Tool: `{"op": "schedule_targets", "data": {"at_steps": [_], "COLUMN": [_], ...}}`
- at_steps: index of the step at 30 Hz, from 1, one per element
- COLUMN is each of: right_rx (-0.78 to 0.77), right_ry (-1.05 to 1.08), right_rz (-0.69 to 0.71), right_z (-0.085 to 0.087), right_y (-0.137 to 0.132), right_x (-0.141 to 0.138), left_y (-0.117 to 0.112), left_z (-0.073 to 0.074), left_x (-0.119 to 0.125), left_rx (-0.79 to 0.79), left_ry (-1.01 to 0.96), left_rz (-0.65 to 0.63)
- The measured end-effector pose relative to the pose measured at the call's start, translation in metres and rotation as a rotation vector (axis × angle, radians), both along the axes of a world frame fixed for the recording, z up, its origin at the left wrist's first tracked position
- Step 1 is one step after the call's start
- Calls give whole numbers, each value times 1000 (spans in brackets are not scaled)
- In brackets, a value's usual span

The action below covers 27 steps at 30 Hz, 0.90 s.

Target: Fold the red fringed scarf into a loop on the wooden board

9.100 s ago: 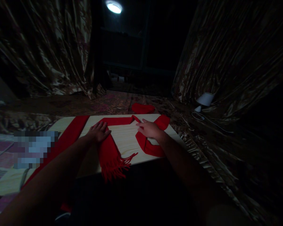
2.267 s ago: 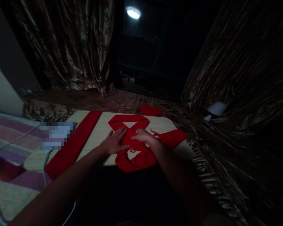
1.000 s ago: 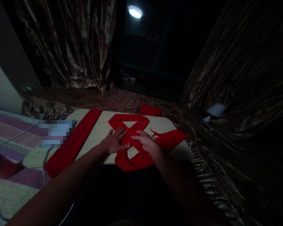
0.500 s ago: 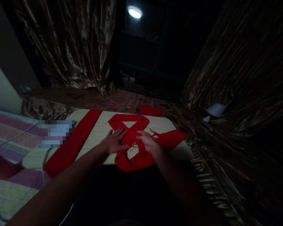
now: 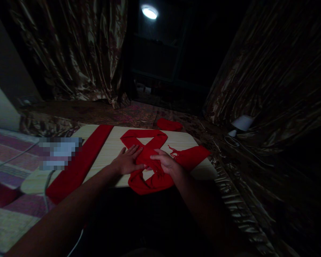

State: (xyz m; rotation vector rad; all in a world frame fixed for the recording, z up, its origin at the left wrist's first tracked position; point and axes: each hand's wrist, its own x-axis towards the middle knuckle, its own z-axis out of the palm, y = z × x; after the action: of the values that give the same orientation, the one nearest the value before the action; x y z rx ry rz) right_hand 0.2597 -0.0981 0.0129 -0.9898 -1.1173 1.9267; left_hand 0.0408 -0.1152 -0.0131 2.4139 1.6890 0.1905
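Observation:
A red fringed scarf lies in crossed loops on a pale wooden tabletop. My left hand rests flat on the left of the crossing, fingers spread, thumb stretched toward the fringe. On the other side, my right hand pinches the scarf near its middle, thumb on top; its lower fingers are partly hidden. Fringe strands hang below the right hand into the near loop. Another fringed end reaches over the table's right side.
A folded red strip of cloth crosses the table's left end, beside a blurred-out pale object with a cable. Another red bundle lies at the far edge. A small white lamp stands at right. Dark patterned curtains hang behind.
The right hand has shifted slightly left over the crossing, with the cloth under it looking smoother. The left hand stays nearly in place. The whole view has turned a little.

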Motion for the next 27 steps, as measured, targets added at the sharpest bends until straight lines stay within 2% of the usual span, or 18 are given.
{"op": "schedule_targets", "data": {"at_steps": [5, 12, 18, 24, 27], "right_rx": [27, 72, 71, 91, 103], "right_ry": [15, -29, 89, 66, 33], "right_rz": [120, -20, 75, 100, 138], "right_z": [5, -6, -9, -9, -4], "right_y": [-4, 2, -2, -7, -7], "right_x": [3, 3, 0, -1, 2], "left_y": [0, 1, 2, 1, 2], "left_z": [2, -1, -2, -1, -1], "left_x": [1, 0, 0, 0, 0], "left_rx": [-6, -6, 4, 1, 6], "left_ry": [-12, 8, 6, 2, -4], "left_rz": [6, 12, -2, 4, 8]}}
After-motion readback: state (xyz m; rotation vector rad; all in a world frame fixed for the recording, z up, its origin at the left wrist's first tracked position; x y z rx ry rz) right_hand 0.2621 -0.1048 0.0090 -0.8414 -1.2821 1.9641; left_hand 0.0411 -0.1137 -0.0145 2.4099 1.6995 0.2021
